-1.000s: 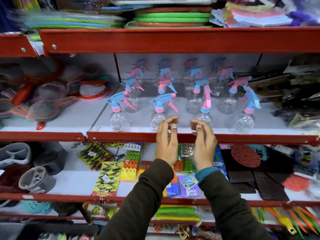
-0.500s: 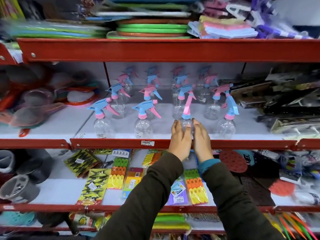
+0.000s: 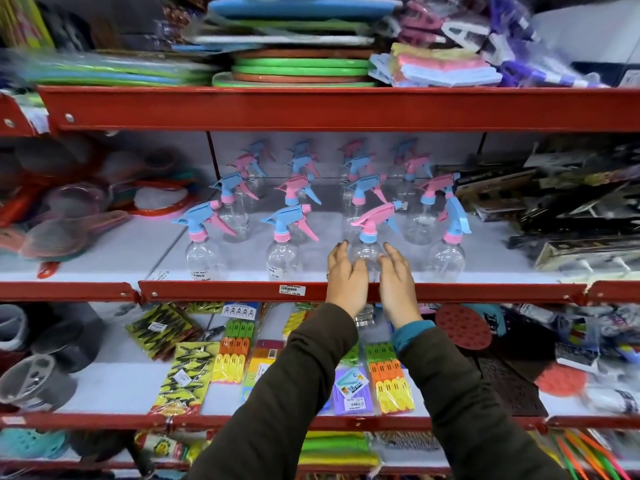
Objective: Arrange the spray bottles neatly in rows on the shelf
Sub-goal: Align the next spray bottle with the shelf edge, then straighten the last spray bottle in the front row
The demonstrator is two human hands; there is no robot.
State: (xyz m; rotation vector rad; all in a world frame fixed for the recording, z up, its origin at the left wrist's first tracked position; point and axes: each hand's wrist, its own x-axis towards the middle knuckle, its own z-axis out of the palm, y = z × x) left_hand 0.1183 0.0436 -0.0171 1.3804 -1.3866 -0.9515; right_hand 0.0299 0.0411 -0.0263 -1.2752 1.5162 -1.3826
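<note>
Both hands, left hand (image 3: 347,271) and right hand (image 3: 396,277), had closed in and cupped the pink-headed bottle (image 3: 367,249), third along the front row behind the red shelf lip (image 3: 221,292); its nozzle had swung leftward, matching its neighbours.

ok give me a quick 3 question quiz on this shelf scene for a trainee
1. True or false: both hands flank the same spray bottle.
2. Which colour is that bottle's trigger head: A pink, B blue, C green?
3. How many bottles stand in the front row?

Key
1. True: the left hand and right hand sit either side of the front-row bottle.
2. A, pink.
3. Four, along the shelf edge.
</note>
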